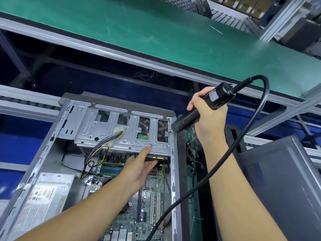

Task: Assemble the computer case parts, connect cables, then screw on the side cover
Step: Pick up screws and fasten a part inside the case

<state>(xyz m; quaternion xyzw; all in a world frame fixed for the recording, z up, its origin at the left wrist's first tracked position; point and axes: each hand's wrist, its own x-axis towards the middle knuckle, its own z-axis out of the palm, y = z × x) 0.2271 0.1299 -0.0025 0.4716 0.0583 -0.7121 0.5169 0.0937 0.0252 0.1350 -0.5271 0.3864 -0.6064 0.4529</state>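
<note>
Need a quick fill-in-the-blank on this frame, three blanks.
1. The right hand grips a black corded electric ____.
2. The left hand's index finger touches a ____ on the silver metal drive cage.
3. The conveyor belt beyond the open grey computer case is coloured ____.
Missing: screwdriver; screw; green.

There is one open grey metal computer case [43, 153], and inside it one green motherboard [151, 206], one silver box-shaped power supply [48, 193] and one silver metal drive cage [86, 126]. One bundle of coloured wires [104, 141] ends in one white plastic connector [119, 130]. There are two grips, the left grip [139, 169] and the right grip [208, 119], one black electric screwdriver [189, 117] with one black cable [260, 77], one dark grey side cover [281, 180] and one green conveyor belt [139, 26].
</note>
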